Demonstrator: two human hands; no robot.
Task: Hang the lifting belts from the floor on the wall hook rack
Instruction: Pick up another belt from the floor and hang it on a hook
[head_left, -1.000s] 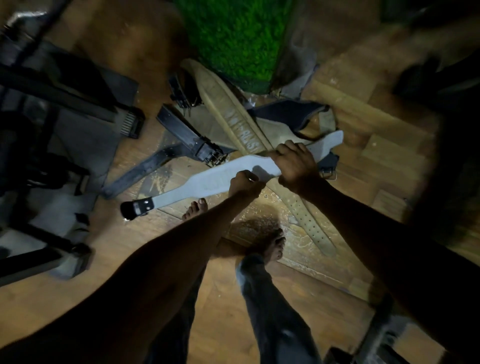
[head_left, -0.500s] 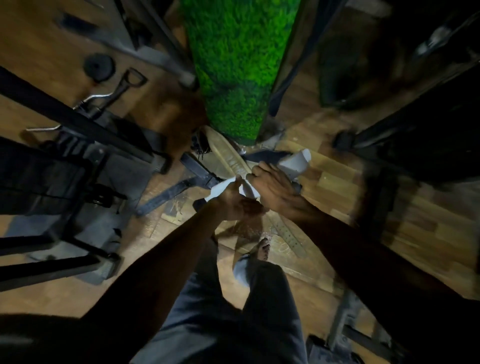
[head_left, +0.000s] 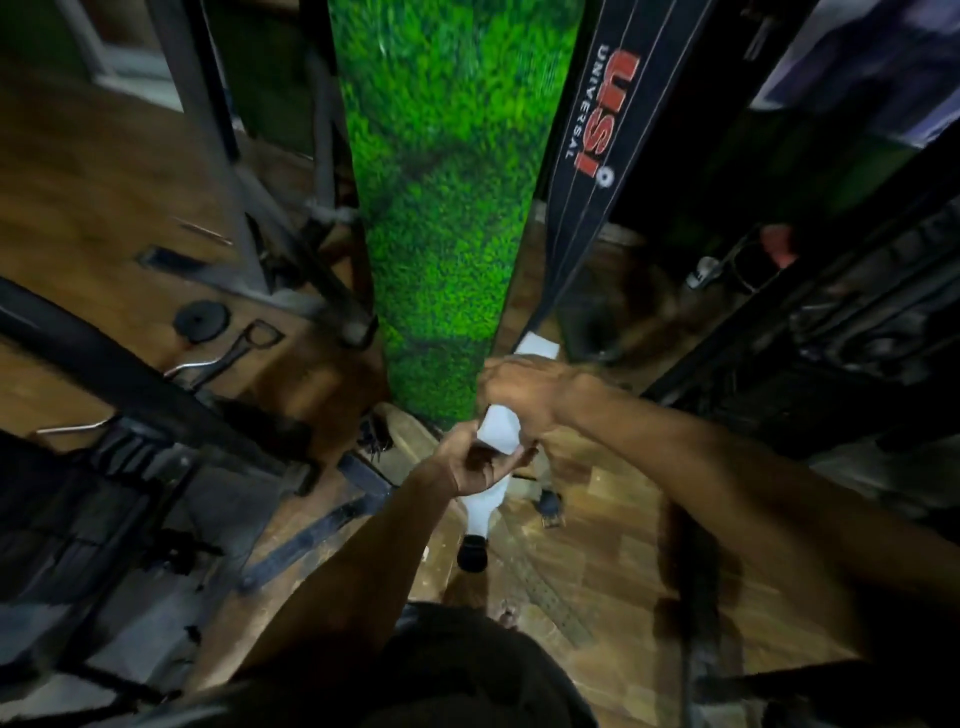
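White belt (head_left: 500, 428) now lifted off floor, hanging upright before green pillar (head_left: 447, 208); earlier horizontal. Left hand (head_left: 475, 462) and right hand (head_left: 522, 395) both clamp it. Other belts (head_left: 306, 535) remain on floor.

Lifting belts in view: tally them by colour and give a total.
white: 1, the white belt held by the left hand and right hand
black: 2, the hanging belt by the green pillar, and the black belt on the floor
tan: 1, the tan belt on the floor
total: 4 clearly visible; the hands hide part of the pile.
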